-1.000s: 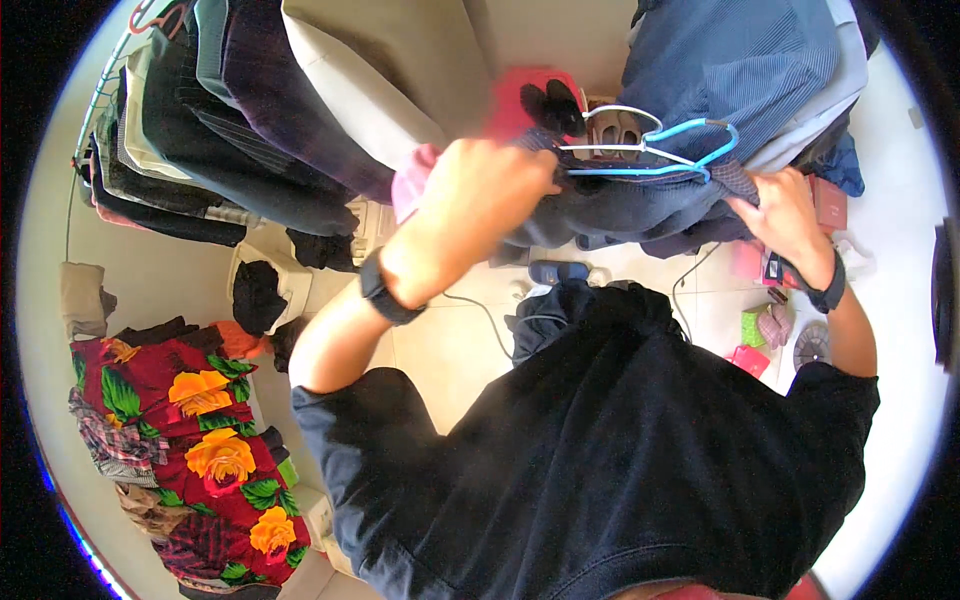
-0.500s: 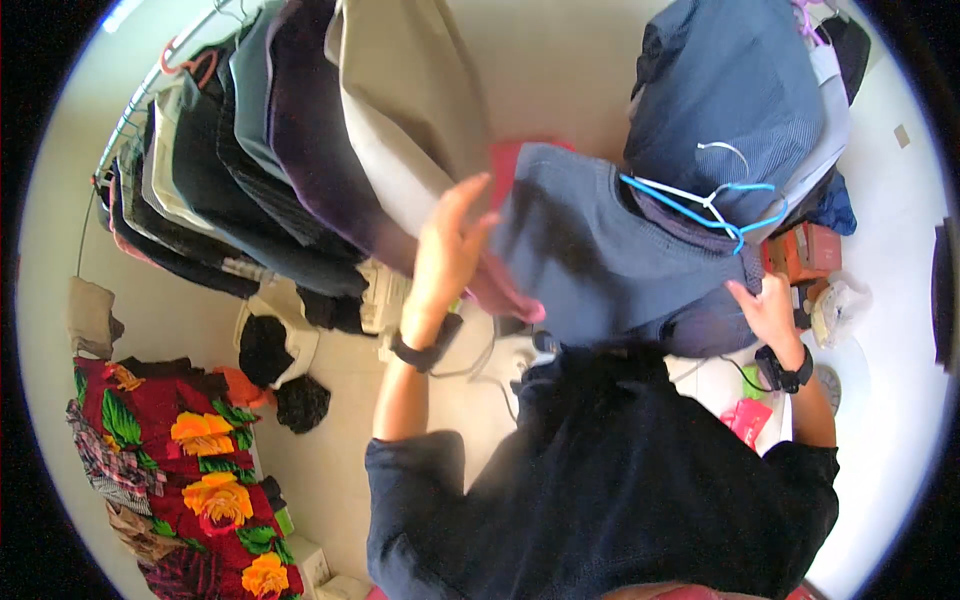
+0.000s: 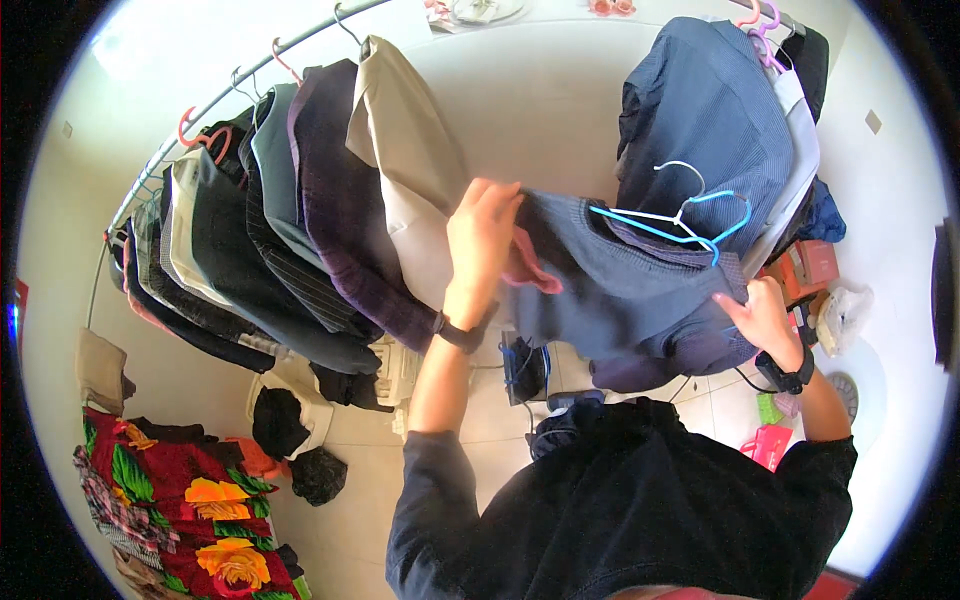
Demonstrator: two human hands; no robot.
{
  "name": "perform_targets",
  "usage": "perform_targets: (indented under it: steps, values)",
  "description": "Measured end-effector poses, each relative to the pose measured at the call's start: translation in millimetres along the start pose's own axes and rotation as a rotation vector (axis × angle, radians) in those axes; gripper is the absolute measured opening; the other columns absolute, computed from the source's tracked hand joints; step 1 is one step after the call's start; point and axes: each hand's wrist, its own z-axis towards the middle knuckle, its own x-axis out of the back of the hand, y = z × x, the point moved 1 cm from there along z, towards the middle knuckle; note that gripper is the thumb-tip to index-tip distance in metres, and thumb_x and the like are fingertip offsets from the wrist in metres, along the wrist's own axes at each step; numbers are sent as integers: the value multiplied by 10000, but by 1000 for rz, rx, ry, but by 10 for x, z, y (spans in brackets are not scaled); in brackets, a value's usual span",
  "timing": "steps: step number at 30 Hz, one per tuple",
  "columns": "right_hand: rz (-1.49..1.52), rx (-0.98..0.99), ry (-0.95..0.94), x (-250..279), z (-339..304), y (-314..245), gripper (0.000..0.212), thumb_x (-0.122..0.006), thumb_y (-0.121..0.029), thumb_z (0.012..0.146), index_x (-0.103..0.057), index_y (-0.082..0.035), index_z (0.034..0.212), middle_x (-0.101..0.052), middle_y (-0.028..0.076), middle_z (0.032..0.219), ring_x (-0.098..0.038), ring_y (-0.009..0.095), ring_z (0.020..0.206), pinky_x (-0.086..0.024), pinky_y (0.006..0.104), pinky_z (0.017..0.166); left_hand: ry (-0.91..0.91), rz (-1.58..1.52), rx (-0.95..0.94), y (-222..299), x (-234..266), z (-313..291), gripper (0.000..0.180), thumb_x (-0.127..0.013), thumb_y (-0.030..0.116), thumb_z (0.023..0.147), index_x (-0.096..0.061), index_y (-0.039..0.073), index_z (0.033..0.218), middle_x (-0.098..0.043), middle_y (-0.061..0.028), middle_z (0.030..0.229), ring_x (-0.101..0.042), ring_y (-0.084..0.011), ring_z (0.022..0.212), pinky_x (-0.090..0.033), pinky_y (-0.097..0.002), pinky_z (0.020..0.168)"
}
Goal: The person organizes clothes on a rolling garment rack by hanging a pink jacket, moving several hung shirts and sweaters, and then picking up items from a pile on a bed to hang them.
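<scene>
A grey-blue knit sweater (image 3: 610,270) spreads out in front of me, between my two hands. My left hand (image 3: 483,232) is closed on its left shoulder edge. On the other side, my right hand (image 3: 765,315) grips the right shoulder, thumb on the cloth. A light-blue and white hanger (image 3: 715,245) sits in the neck opening, its hook sticking up free. Beside my left wrist a pink strip (image 3: 535,268) shows against the sweater; I cannot tell what it belongs to.
A metal rail (image 3: 290,45) on the left carries several jackets, with a beige garment (image 3: 400,150) closest. A dark blue jacket (image 3: 710,120) hangs at the right. Flowered red cloth (image 3: 190,500) lies at lower left. Orange boxes (image 3: 805,265) and a plastic bag (image 3: 843,318) stand at right.
My left hand, raised with fingers apart before, has closed on the sweater's left shoulder. The right hand keeps its grip. The view has tilted up, showing more of the rail.
</scene>
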Motion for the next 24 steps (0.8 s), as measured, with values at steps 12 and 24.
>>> perform_targets:
  steps: [12,24]
  values:
    - [-63,17,94,-76,-17,104,296,-712,-240,757,-623,41,731,-601,241,669,-612,407,659,-485,430,580,-114,209,-462,292,-104,123,228,-627,110,650,-621,118,878,-557,-32,840,-611,-232,595,-481,-328,514]
    - [-23,157,79,-173,-48,70,305,-708,-217,781,-607,64,714,-570,243,609,-583,408,583,-460,433,542,-137,19,-381,672,60,356,135,-622,25,787,-665,85,900,-603,-83,823,-625,-277,709,-514,-339,608]
